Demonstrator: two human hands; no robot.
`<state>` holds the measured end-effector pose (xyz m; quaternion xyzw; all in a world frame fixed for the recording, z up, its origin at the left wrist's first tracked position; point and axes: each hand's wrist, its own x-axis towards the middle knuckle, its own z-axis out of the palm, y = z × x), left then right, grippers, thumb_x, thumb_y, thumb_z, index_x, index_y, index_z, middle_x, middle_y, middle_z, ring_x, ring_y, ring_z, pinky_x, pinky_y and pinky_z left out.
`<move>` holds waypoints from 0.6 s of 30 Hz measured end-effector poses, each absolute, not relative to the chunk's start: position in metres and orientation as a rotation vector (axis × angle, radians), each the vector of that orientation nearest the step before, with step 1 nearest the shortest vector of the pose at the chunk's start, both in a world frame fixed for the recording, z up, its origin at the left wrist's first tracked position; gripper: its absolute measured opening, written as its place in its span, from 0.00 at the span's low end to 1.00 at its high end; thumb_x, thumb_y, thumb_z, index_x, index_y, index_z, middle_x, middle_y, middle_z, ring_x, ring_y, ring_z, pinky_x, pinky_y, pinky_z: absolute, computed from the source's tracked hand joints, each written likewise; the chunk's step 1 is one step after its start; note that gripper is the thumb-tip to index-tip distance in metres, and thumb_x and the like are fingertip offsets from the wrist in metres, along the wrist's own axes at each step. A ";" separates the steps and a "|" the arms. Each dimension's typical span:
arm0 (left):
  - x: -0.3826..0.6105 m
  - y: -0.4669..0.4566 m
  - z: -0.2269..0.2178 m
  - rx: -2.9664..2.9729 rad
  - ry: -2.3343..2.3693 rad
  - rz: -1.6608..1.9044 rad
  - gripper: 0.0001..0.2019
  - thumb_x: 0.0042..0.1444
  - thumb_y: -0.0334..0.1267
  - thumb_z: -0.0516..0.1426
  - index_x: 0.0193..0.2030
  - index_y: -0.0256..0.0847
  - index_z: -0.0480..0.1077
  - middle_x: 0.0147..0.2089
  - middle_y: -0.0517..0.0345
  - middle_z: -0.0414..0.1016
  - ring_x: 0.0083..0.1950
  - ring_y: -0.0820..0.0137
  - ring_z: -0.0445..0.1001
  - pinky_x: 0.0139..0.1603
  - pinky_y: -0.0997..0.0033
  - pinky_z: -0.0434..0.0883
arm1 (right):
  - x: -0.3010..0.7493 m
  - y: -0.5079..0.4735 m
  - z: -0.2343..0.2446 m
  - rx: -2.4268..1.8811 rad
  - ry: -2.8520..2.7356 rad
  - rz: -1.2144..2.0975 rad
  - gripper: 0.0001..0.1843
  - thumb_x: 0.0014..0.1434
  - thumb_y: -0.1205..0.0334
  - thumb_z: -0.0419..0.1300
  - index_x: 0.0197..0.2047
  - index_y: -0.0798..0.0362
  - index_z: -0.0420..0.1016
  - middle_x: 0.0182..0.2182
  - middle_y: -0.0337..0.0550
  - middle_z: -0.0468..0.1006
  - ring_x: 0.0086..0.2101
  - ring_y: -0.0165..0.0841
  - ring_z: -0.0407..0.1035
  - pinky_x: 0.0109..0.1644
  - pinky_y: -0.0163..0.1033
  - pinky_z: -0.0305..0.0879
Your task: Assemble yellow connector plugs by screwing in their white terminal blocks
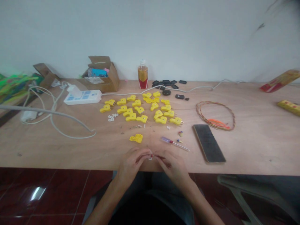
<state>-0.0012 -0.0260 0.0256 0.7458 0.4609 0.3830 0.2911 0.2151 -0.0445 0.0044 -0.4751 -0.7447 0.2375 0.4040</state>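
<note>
My left hand (134,158) and my right hand (172,161) meet at the table's front edge. Between their pinched fingertips is a tiny red and white part (151,155), too small to name. Just beyond the left hand lies a yellow plug half-shell (136,138). A screwdriver (173,142) with a clear purple and red handle rests past the right hand. Two small blue-and-yellow pieces (180,133) are near it. Farther back, several yellow foot-shaped plugs (131,117) with metal pins are spread out. Small white pieces (111,118) sit left of them.
A phone (208,143) and a coiled wire (199,107) lie on the right. White power strip (83,97), loose cables and an open cardboard box (113,76) stand at the left. A bottle (142,75) and several black fobs (166,82) are along the wall.
</note>
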 end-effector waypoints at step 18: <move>-0.003 -0.027 0.013 2.140 1.263 1.037 0.12 0.66 0.41 0.66 0.55 0.46 0.78 0.48 0.52 0.86 0.51 0.56 0.82 0.53 0.54 0.82 | 0.218 -0.040 0.004 -1.299 -1.792 0.617 0.08 0.69 0.64 0.62 0.43 0.48 0.84 0.38 0.46 0.87 0.40 0.41 0.81 0.46 0.46 0.82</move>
